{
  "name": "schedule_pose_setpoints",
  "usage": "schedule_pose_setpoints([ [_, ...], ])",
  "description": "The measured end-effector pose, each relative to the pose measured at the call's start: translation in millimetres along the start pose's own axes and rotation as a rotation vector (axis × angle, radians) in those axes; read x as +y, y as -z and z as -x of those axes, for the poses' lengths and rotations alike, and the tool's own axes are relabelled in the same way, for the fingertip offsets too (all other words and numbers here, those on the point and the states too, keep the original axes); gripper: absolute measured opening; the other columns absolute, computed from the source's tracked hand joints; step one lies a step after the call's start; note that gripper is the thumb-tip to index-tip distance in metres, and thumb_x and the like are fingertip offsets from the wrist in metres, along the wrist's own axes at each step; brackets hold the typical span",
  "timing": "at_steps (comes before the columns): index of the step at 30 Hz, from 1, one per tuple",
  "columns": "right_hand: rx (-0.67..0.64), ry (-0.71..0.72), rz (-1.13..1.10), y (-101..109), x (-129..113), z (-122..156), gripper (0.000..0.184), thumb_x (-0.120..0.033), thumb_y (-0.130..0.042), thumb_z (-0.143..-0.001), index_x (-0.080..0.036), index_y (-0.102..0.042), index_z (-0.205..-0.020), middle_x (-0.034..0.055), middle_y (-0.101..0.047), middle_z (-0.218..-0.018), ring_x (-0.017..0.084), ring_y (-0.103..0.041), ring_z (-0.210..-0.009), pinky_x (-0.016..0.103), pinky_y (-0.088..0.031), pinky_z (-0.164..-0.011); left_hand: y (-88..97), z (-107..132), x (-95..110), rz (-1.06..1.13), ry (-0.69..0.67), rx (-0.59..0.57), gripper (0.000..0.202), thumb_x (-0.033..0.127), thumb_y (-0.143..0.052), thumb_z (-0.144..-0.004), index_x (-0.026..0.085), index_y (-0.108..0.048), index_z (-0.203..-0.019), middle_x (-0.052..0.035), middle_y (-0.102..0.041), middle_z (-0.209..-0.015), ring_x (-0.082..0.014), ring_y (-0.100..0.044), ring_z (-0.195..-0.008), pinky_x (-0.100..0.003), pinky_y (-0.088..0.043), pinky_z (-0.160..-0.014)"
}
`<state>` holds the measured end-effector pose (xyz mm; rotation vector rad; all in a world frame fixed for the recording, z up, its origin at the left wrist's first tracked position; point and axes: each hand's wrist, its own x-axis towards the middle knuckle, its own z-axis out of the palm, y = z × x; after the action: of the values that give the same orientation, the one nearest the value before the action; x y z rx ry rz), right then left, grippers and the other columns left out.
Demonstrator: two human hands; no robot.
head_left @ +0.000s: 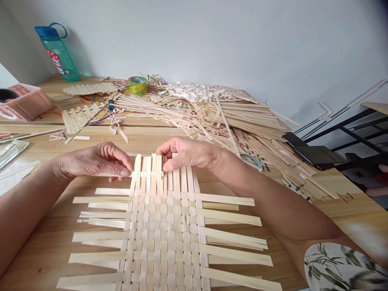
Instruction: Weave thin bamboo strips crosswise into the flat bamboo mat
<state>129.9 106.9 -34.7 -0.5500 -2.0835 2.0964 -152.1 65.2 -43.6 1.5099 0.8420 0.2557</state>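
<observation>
A woven mat of pale flat wooden strips (163, 234) lies in front of me, its crosswise ends sticking out loose on both sides. At its far edge, lengthwise strips stand free of the weave. My left hand (104, 161) is closed, thumb and fingers pinching a narrow crosswise strip (144, 174) that passes among those free strips. On the other side, my right hand (189, 153) is closed by the tips of the lengthwise strips (159, 159), thumb and index finger gripping at least one. The fingers partly hide where the crosswise strip ends.
Behind the mat lies a heap of loose strips (242, 117) and a roll of yellow tape (137, 85). A teal bottle (60, 56) and a pink basket (28, 103) stand at the left. A black phone (315, 151) rests near the table's right edge.
</observation>
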Motion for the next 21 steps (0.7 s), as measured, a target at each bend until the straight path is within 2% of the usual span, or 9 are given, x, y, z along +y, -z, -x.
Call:
schedule_pose_setpoints([
  [5, -0.012, 0.011, 0.013, -0.6, -1.4, 1.3, 0.014, -0.019, -0.07, -0.075, -0.013, -0.07, -0.088, 0.0012, -0.071, -0.083, 0.01, -0.063, -0.07, 0.023, -0.05, -0.07, -2.5, -1.2, 2.1, 0.001, 0.01, 0.004, 0.021, 0.031, -0.075, -0.083, 0.011, -0.078, -0.088, -0.0029, -0.064, -0.066, -0.009, -0.053, -0.055, -0.018, -0.049, -0.052],
  [11, -0.03, -0.005, 0.016, 2.7, -1.4, 0.1, 0.014, -0.021, -0.072, -0.077, -0.013, -0.07, -0.088, -0.0003, -0.069, -0.078, 0.009, -0.062, -0.068, 0.021, -0.049, -0.065, -6.2, -0.2, 12.0, 0.043, 0.036, 0.021, 0.02, 0.03, -0.077, -0.082, 0.012, -0.071, -0.077, -0.0004, -0.061, -0.064, -0.0074, -0.054, -0.054, -0.016, -0.048, -0.049],
  [15, -0.006, -0.008, 0.104, 2.1, -6.3, 1.8, 0.013, -0.022, -0.071, -0.08, -0.012, -0.069, -0.087, -0.0002, -0.068, -0.079, 0.008, -0.06, -0.068, 0.02, -0.046, -0.064, -8.5, 2.0, 17.3, -0.027, 0.044, 0.037, 0.021, 0.03, -0.075, -0.083, 0.012, -0.069, -0.074, 0.0007, -0.06, -0.063, -0.0071, -0.054, -0.055, -0.015, -0.049, -0.049],
  [21, 0.064, -0.086, 0.17, 4.2, -15.4, 8.2, 0.029, -0.027, -0.073, -0.081, -0.014, -0.066, -0.106, 0.0017, -0.072, -0.085, 0.009, -0.061, -0.069, 0.023, -0.047, -0.069, -11.9, 2.9, 22.8, -0.136, 0.065, 0.088, 0.021, 0.032, -0.073, -0.083, 0.013, -0.069, -0.074, 0.0014, -0.06, -0.062, -0.0072, -0.054, -0.053, -0.015, -0.048, -0.048],
])
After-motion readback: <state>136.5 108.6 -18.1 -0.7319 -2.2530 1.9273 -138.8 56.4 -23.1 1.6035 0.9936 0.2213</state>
